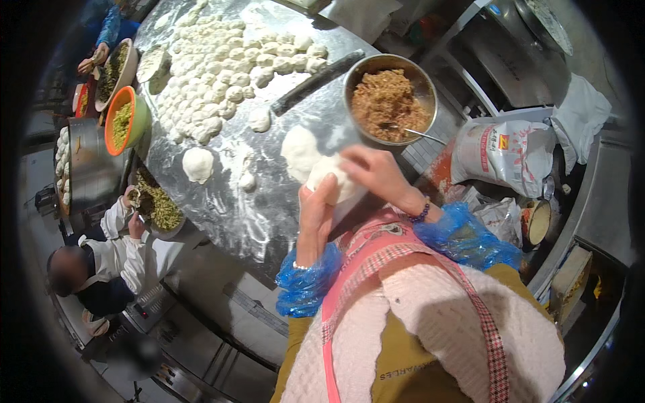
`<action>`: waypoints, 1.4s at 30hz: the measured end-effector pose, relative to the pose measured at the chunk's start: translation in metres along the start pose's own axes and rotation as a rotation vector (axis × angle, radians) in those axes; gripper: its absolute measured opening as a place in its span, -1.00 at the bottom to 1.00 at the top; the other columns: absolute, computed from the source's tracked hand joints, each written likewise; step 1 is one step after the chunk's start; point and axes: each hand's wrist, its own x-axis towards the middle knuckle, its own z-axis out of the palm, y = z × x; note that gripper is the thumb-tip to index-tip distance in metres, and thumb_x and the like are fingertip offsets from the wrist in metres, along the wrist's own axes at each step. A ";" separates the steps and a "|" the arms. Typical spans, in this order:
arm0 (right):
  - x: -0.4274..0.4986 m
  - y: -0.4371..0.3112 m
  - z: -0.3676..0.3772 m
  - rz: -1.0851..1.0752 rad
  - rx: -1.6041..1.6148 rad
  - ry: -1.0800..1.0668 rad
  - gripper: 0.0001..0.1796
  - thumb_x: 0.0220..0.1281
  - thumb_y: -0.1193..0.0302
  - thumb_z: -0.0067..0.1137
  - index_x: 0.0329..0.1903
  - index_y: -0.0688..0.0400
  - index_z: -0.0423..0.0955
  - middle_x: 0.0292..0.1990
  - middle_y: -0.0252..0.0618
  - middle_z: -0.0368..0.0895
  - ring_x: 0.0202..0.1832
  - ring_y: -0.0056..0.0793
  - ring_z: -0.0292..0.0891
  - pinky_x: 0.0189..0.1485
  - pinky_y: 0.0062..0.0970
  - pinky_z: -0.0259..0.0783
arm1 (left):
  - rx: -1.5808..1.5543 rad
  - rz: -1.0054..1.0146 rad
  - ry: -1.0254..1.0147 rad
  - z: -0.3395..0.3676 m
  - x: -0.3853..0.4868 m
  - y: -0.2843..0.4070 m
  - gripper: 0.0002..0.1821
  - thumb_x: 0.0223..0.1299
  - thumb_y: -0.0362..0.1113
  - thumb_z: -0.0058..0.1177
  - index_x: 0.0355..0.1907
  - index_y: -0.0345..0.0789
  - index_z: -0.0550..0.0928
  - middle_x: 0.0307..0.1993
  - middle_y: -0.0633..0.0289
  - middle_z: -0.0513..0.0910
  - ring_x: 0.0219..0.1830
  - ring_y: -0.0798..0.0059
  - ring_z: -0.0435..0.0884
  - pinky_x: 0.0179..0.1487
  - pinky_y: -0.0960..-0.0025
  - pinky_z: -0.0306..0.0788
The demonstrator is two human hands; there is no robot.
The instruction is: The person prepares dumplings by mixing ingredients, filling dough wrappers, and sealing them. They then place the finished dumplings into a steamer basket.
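Observation:
My left hand point(317, 211) holds a round of white dough point(330, 174) from below, its thumb pressed on the near face. The fingers of my right hand point(378, 174), slightly blurred, grip the right edge of the same round. Whether filling lies inside cannot be seen. Just beyond, a flattened dough round point(298, 148) lies on the floured metal table point(272, 201). A steel bowl point(347, 95) of brown minced filling point(388, 98) stands past my right hand, with a metal utensil point(423, 135) resting in it.
Many dough pieces point(216, 75) cover the far left of the table, beside a dark rolling pin point(317, 83). Another dough round point(198, 165) lies nearer. Bowls of green filling point(121, 123) line the left edge, where co-workers point(121, 252) work. A printed sack point(499, 156) stands right.

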 end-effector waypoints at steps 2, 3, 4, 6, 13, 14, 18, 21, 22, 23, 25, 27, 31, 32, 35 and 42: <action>-0.005 0.020 -0.039 -0.194 -0.317 0.118 -0.73 0.21 0.32 0.30 -0.10 0.19 0.60 -0.16 -0.06 0.66 -0.25 -0.20 0.62 -0.15 -0.30 0.50 | -0.019 0.041 0.132 0.015 0.008 -0.014 -0.49 0.34 -0.40 0.14 0.30 -0.46 0.41 0.15 0.04 0.60 0.17 0.23 0.61 0.27 0.14 0.51; -0.007 0.036 -0.067 -0.302 -0.590 0.173 -0.72 0.19 0.33 0.31 -0.07 0.15 0.60 -0.11 -0.08 0.64 -0.18 -0.20 0.62 -0.09 -0.27 0.50 | -0.025 0.067 0.195 0.023 0.012 -0.017 -0.53 0.34 -0.43 0.13 0.26 -0.48 0.45 0.11 0.04 0.62 0.13 0.23 0.63 0.25 0.16 0.52; -0.011 0.049 -0.089 -0.261 -0.801 0.189 -0.69 0.16 0.34 0.32 -0.04 0.13 0.58 -0.12 -0.11 0.60 -0.13 -0.20 0.61 -0.05 -0.24 0.48 | -0.067 0.095 0.238 0.026 0.015 -0.021 -0.56 0.37 -0.42 0.09 0.26 -0.48 0.45 0.14 0.03 0.61 0.14 0.20 0.63 0.26 0.11 0.52; -0.018 0.072 -0.116 -0.168 -1.023 0.124 -0.64 0.15 0.37 0.30 0.02 0.10 0.56 -0.12 -0.14 0.55 -0.11 -0.19 0.60 -0.05 -0.20 0.47 | -0.178 0.057 0.182 0.028 0.020 -0.021 -0.53 0.44 -0.37 0.02 0.34 -0.42 0.36 0.22 0.05 0.55 0.22 0.18 0.58 0.33 0.07 0.47; -0.021 0.103 -0.133 -0.199 -0.900 -0.064 -0.63 0.12 0.54 0.12 0.04 0.13 0.50 -0.24 -0.16 0.52 -0.27 -0.10 0.62 -0.33 -0.19 0.50 | -0.762 0.077 -0.106 0.065 -0.005 0.017 -0.41 0.47 -0.03 -0.04 0.41 -0.31 0.37 0.43 -0.02 0.35 0.50 0.01 0.22 0.54 -0.18 0.06; -0.021 0.097 -0.135 -0.214 -0.892 -0.072 -0.64 0.11 0.56 0.09 0.02 0.13 0.50 -0.26 -0.17 0.53 -0.29 -0.10 0.61 -0.36 -0.20 0.50 | -0.779 0.096 -0.179 0.075 -0.019 0.032 -0.39 0.46 0.00 -0.04 0.42 -0.30 0.35 0.43 -0.04 0.33 0.51 -0.01 0.20 0.55 -0.19 0.05; -0.013 0.075 -0.129 -0.194 -0.826 -0.026 -0.66 0.15 0.54 0.07 0.02 0.15 0.51 -0.34 -0.13 0.54 -0.29 -0.08 0.61 -0.33 -0.19 0.50 | -0.727 -0.017 -0.191 0.051 0.019 0.032 -0.35 0.46 0.10 -0.13 0.42 -0.26 0.33 0.44 -0.10 0.31 0.51 -0.04 0.20 0.57 -0.21 -0.03; -0.013 0.099 -0.111 -0.143 -0.767 -0.071 -0.67 0.19 0.53 0.06 0.03 0.15 0.53 -0.35 -0.08 0.55 -0.29 -0.03 0.59 -0.29 -0.14 0.49 | -0.910 -0.119 -0.316 0.024 0.058 0.005 -0.43 0.49 0.04 -0.19 0.35 -0.29 0.43 0.37 -0.02 0.44 0.49 0.01 0.26 0.57 -0.18 -0.02; -0.018 0.102 -0.109 -0.142 -0.698 -0.062 -0.68 0.20 0.53 0.06 0.03 0.15 0.54 -0.36 -0.07 0.56 -0.29 -0.02 0.59 -0.28 -0.12 0.48 | -0.862 -0.132 -0.225 0.026 0.059 0.001 -0.46 0.51 0.01 -0.23 0.30 -0.34 0.48 0.32 0.02 0.50 0.47 0.03 0.29 0.56 -0.18 0.01; -0.023 0.105 -0.109 -0.141 -0.629 -0.054 -0.70 0.22 0.53 0.06 0.02 0.15 0.55 -0.36 -0.06 0.56 -0.28 -0.01 0.58 -0.27 -0.10 0.48 | -0.908 -0.156 -0.193 0.026 0.060 -0.003 -0.45 0.51 0.01 -0.23 0.29 -0.35 0.48 0.32 0.01 0.50 0.47 0.03 0.30 0.56 -0.18 0.01; -0.021 0.101 -0.111 -0.092 -0.566 0.006 -0.75 0.24 0.51 0.08 -0.03 0.16 0.58 -0.33 -0.03 0.59 -0.26 0.03 0.58 -0.22 -0.08 0.47 | -0.990 -0.204 -0.132 0.021 0.064 -0.013 -0.45 0.52 0.00 -0.24 0.27 -0.39 0.49 0.32 -0.02 0.50 0.46 0.01 0.31 0.56 -0.19 0.02; -0.018 0.098 -0.106 -0.027 -0.558 0.050 -0.77 0.25 0.49 0.09 -0.06 0.18 0.60 -0.31 -0.02 0.61 -0.25 0.05 0.58 -0.19 -0.08 0.47 | -1.031 -0.275 -0.139 0.008 0.070 -0.027 -0.49 0.51 -0.08 -0.20 0.25 -0.45 0.49 0.34 -0.04 0.48 0.45 -0.01 0.32 0.54 -0.16 0.12; -0.021 0.105 -0.095 0.058 -0.389 0.029 -0.77 0.25 0.47 0.12 -0.07 0.19 0.63 -0.30 -0.03 0.65 -0.24 0.06 0.58 -0.16 -0.07 0.47 | -0.967 -0.332 -0.115 -0.012 0.077 -0.051 -0.56 0.47 -0.17 -0.08 0.19 -0.47 0.52 0.30 -0.09 0.50 0.40 -0.02 0.39 0.47 -0.12 0.29; -0.021 0.106 -0.100 0.127 -0.276 0.019 -0.77 0.24 0.47 0.12 -0.07 0.19 0.63 -0.30 -0.04 0.65 -0.24 0.06 0.58 -0.15 -0.06 0.47 | -0.962 -0.370 -0.084 -0.014 0.079 -0.053 -0.57 0.45 -0.18 -0.05 0.18 -0.46 0.52 0.28 -0.10 0.51 0.37 -0.02 0.42 0.45 -0.12 0.31; -0.015 0.099 -0.106 0.206 -0.191 0.065 -0.74 0.25 0.46 0.15 -0.04 0.22 0.65 -0.21 0.01 0.69 -0.15 -0.03 0.63 -0.09 -0.21 0.50 | -0.927 -0.427 -0.070 -0.022 0.089 -0.058 -0.62 0.40 -0.20 0.05 0.13 -0.42 0.57 0.22 -0.13 0.56 0.29 -0.03 0.50 0.39 -0.10 0.40; -0.003 0.112 -0.090 -0.094 -0.581 0.030 -0.59 0.22 0.48 0.12 0.14 0.18 0.60 -0.33 -0.02 0.69 -0.29 -0.20 0.68 -0.21 -0.32 0.50 | -0.714 -0.341 -0.033 -0.008 0.097 -0.061 -0.65 0.37 -0.19 0.13 0.06 -0.38 0.60 0.00 -0.03 0.69 0.07 0.16 0.67 0.18 0.08 0.59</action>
